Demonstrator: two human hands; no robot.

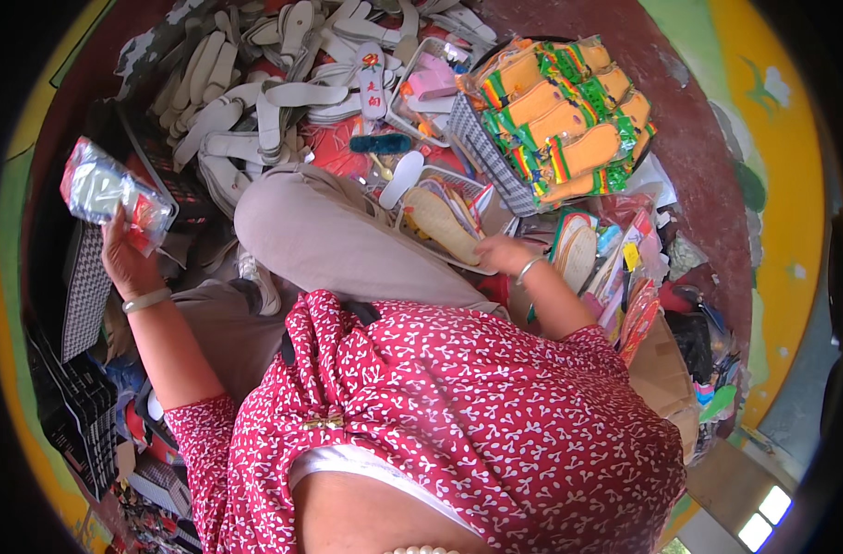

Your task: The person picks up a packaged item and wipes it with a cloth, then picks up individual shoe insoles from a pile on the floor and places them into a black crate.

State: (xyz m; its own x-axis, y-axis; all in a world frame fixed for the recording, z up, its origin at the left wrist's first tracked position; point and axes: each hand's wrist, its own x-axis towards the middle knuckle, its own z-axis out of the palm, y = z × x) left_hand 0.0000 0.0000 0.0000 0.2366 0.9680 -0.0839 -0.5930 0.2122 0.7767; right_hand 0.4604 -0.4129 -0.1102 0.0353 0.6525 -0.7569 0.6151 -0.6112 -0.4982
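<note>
The left hand (124, 254) is holding up a shiny clear packet (117, 189) by its bottom part, while the right hand (506, 255) is sitting at the near end of a tan insole (440, 224) in a small white basket (428, 251), and I cannot tell if it is gripping it. Out past the right hand, a big checked basket (489, 157) is holding lots of wrapped orange insoles (551, 115). Farther out, between both hands, many white insoles (297, 95) are lying in a messy heap.
</note>
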